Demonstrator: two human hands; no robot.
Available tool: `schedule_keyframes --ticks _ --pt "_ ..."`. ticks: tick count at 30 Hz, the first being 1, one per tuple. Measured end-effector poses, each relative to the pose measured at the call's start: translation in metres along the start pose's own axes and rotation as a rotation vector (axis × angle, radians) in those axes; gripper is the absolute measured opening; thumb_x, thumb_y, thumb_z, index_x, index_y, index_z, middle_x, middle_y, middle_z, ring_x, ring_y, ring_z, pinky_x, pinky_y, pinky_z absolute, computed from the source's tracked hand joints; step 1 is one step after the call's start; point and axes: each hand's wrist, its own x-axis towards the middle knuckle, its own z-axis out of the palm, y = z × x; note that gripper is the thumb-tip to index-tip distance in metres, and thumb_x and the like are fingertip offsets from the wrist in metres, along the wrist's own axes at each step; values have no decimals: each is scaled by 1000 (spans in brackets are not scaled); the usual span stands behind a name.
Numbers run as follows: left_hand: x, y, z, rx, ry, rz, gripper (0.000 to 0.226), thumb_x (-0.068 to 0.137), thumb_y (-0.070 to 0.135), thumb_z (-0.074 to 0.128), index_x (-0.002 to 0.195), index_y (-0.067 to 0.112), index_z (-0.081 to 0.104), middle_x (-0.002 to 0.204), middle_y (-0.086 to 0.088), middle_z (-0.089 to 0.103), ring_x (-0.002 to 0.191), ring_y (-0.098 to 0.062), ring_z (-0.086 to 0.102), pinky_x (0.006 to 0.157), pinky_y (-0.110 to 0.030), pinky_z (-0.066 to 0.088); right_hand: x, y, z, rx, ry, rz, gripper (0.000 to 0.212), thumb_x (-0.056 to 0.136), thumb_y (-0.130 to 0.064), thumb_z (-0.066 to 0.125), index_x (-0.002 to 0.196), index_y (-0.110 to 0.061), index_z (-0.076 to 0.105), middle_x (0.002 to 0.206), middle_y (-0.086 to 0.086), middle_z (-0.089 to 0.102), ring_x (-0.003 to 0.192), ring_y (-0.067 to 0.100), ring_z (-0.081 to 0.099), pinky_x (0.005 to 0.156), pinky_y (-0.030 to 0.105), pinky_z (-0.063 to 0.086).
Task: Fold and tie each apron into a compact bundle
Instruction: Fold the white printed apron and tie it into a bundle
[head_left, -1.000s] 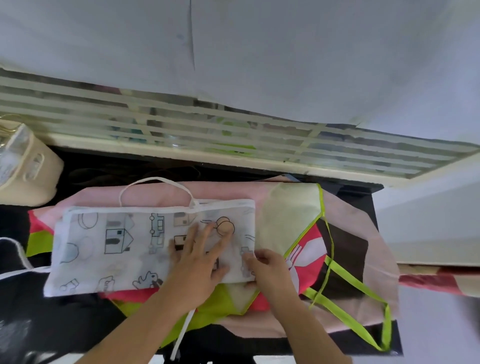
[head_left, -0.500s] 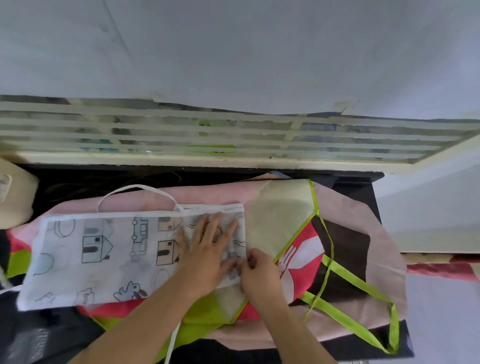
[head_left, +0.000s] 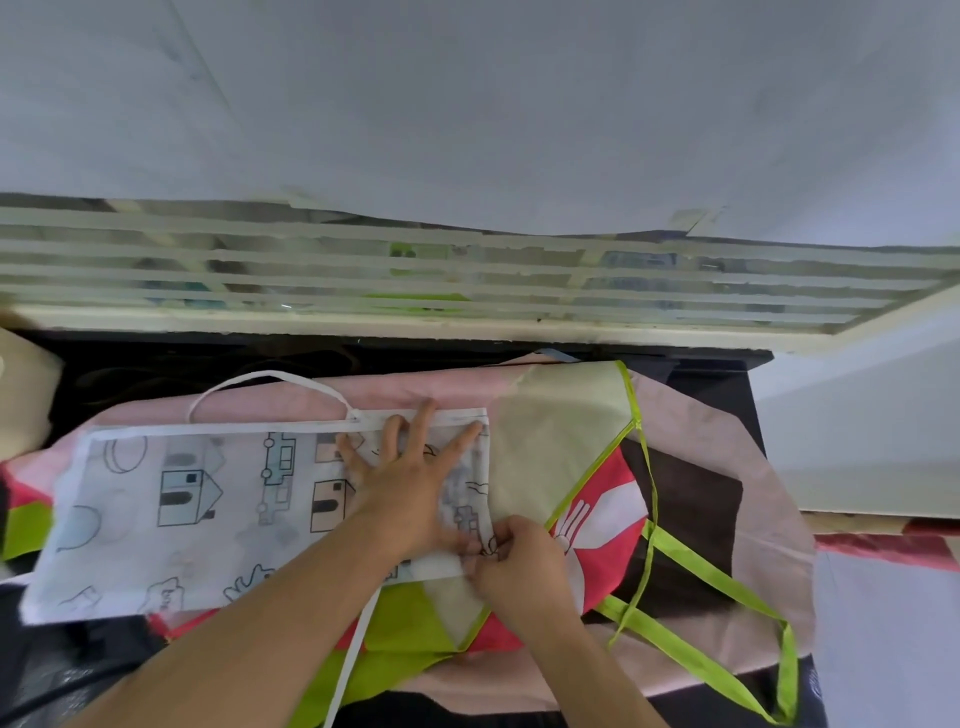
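Pressing flat with spread fingers, the left hand (head_left: 410, 483) pins the right end of the white non-woven apron printed with houses and little vehicles (head_left: 208, 514), while the right hand (head_left: 511, 564) pinches that apron's near right corner between curled fingers. This apron lies folded into a long strip across a pile of other aprons, a pink, red and lime-green one with lime-green straps (head_left: 613, 499) directly beneath, all on a dark surface (head_left: 727, 374) below a slatted window ledge. Its white neck loop (head_left: 270, 382) sticks out at the far edge and a white tie (head_left: 358, 644) trails toward the person. By my reading, only the lengthwise folding is done; shortening the strip, tying it, and every apron underneath remain.
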Motion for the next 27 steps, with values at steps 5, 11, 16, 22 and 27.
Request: schedule_keyframes --ticks 5,11,16,22,27 --pt "0 -2 0 -20 -50 7 146 47 96 70 149 61 -29 162 3 -41 153 -38 -17 107 -88 -7 -4 -6 -8 232 -90 73 12 94 -9 73 98 -1 65 74 22 74 53 24 70 53 41 61" --pt "-2 -7 1 -45 -40 15 148 44 94 74 150 62 -25 162 7 -40 153 -38 -14 107 -88 -8 -10 -3 -6 251 -64 115 7 98 1 61 97 -4 66 76 21 76 63 31 76 61 45 65" --pt "-2 -7 4 -58 -21 18 147 44 93 75 150 64 -23 164 8 -37 153 -36 -14 107 -87 -10 -8 1 -7 -59 -34 15 19 89 -6 59 81 -20 70 69 5 76 56 18 75 60 41 65" --pt "-17 -9 16 -107 113 105 118 75 92 53 157 52 -22 166 10 -36 158 -27 -21 120 -72 -14 1 -15 -14 -120 12 -60 25 80 -42 65 70 -20 67 62 -2 71 60 22 71 64 44 62" --pt "-45 -29 39 -159 243 154 72 103 66 26 165 42 -4 170 12 -26 158 -18 -24 129 -55 0 5 -25 -7 75 -14 -172 21 99 -21 65 79 -18 71 66 -3 72 55 4 64 53 24 51"
